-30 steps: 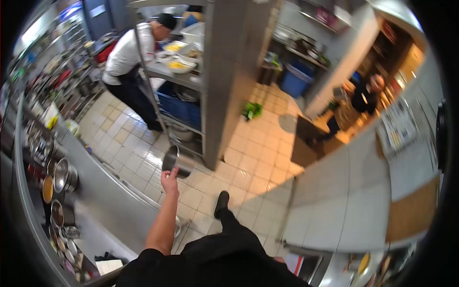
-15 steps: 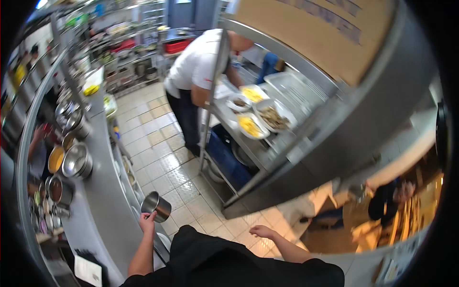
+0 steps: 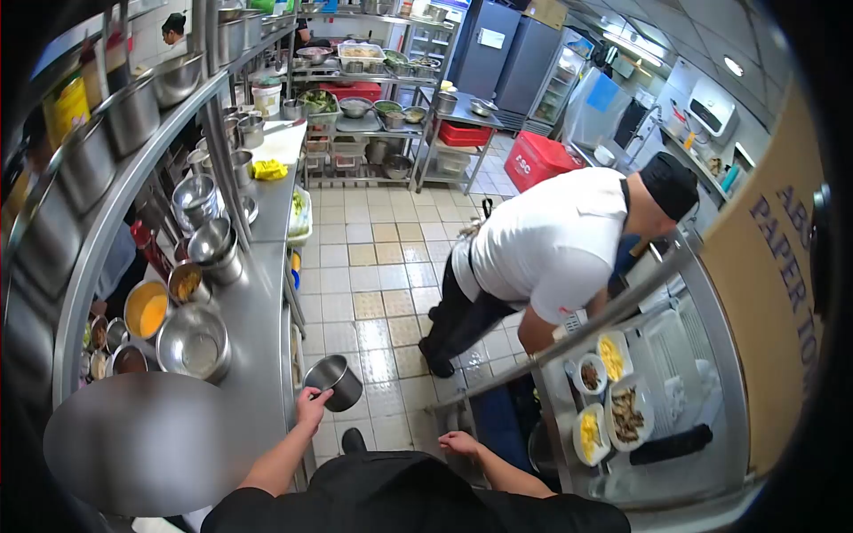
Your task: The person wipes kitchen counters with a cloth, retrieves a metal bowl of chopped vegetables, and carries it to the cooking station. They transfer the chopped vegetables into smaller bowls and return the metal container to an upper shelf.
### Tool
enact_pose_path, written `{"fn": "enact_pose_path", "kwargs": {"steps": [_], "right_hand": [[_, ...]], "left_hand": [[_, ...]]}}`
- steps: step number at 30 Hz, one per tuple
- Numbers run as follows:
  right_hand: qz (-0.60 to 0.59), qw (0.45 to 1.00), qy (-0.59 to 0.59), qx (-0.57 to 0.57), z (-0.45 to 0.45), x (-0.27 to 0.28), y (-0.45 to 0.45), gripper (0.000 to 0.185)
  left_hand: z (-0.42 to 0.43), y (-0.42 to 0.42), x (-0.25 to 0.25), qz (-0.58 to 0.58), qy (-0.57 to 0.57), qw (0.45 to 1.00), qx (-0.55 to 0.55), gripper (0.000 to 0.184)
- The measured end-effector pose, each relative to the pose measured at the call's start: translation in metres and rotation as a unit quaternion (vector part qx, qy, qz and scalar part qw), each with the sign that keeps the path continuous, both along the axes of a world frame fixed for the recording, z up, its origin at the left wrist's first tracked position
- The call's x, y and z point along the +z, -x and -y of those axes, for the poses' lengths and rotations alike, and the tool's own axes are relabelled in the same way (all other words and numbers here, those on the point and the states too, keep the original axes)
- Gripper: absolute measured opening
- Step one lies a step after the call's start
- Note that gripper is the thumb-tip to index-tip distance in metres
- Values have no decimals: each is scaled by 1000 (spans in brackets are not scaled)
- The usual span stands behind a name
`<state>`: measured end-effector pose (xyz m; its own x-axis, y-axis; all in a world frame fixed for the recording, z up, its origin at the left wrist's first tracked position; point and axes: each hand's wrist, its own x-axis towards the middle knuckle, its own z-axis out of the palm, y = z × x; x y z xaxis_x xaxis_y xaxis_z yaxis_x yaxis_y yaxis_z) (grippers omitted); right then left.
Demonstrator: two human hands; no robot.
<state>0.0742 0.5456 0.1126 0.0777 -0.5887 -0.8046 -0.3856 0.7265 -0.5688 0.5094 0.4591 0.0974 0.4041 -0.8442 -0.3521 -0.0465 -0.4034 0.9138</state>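
Observation:
My left hand point(image 3: 308, 410) is closed around the short handle of a metal saucepan point(image 3: 336, 384). The pan is tilted, and its grey inside shows with no food visible. It hangs over the tiled floor beside the steel counter's edge. My right hand point(image 3: 459, 443) is held out in front of my body, fingers loosely bent and apart, with nothing in it. Nearest to that hand is the metal shelf unit on the right, bearing white dishes of yellow food point(image 3: 590, 433) and of brown sliced food point(image 3: 627, 415).
A co-worker point(image 3: 560, 240) in a white shirt bends over the right-hand unit. On the left, a steel counter point(image 3: 258, 311) carries metal bowls point(image 3: 193, 342) and pots under a raised shelf. A red cooler point(image 3: 540, 162) and loaded racks stand at the back. Tiled floor point(image 3: 373, 266) runs between.
My view has swung right and lifted, showing more of the back of the kitchen. The saucepan stays in my left hand. The co-worker still bends over the unit.

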Motion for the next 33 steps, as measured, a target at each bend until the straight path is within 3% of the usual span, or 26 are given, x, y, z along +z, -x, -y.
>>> {"fn": "enact_pose_path", "kwargs": {"steps": [3,5,9,11,16,19,20,23,26,29,31,32,33], "right_hand": [[94,987,-48,-121,64,-20,9,23],[57,991,-37,-118,110,-28,4,22],[91,979,-30,-180,209,-68,0,24],[22,991,-26,-126,278,-64,-4,30],[-15,994,-107,-29,464,-82,-2,47],[-129,977,38,163,592,-83,13,51],[-168,968,10,186,636,-74,15,51],[-192,950,132,206,750,-50,26,34],[-193,952,222,88,827,-38,33,42],[-152,969,194,-19,874,-58,48,39],[-173,974,144,13,874,-77,71,39],[-202,976,53,53,869,-81,80,41],[-196,962,103,160,857,-126,102,45]], "left_hand": [[92,3,33,47,34,998,-33,34],[149,8,51,83,70,993,-47,32],[259,12,54,-99,14,995,-26,27],[313,9,43,-139,8,990,-6,25],[446,-20,89,-143,76,985,58,22],[532,-34,139,-117,159,975,102,21],[559,-40,156,-105,191,969,120,20],[647,-65,180,-107,277,941,165,17],[748,-101,194,-96,338,917,188,16],[857,-121,242,-73,384,887,244,21],[932,-143,274,-84,431,865,242,23],[966,-151,298,-56,432,867,244,24],[1003,-161,324,-27,432,867,246,25]]}}
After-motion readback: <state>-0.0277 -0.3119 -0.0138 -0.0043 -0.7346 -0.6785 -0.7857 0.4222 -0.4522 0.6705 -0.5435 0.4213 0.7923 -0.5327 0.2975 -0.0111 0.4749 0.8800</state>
